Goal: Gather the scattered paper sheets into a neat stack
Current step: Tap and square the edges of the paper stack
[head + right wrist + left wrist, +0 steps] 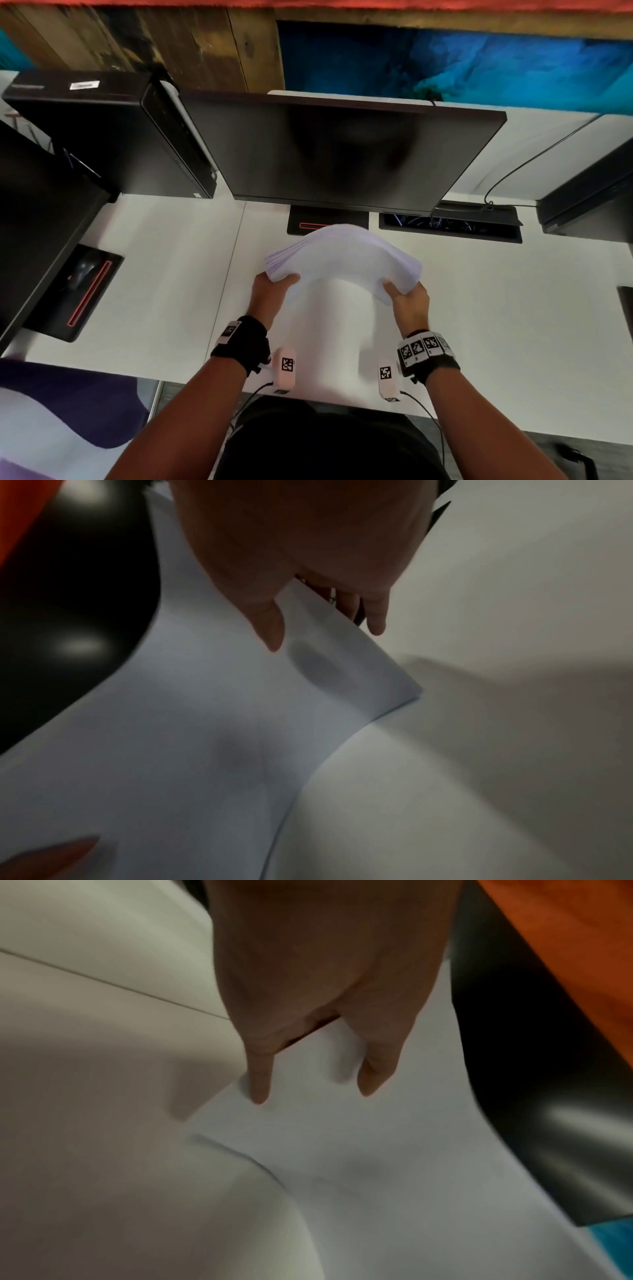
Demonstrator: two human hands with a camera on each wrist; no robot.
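Note:
A thick stack of white paper sheets (342, 257) is lifted off the white desk (171, 257) in front of the monitor, bowed upward in an arch. My left hand (274, 291) grips its left end, thumb on top and fingers underneath. My right hand (407, 301) grips the right end the same way. In the left wrist view my left hand (308, 1056) lies on the paper (377, 1150). In the right wrist view my right hand (308, 610) pinches the paper's (205, 723) corner, and a fingertip of the other hand shows at the lower left.
A dark monitor (342, 150) stands just behind the stack, its base (325, 221) under the far edge. A black computer case (113, 133) is at back left, another monitor (37, 219) and a mouse (82, 270) at left, a cable tray (452, 224) at right.

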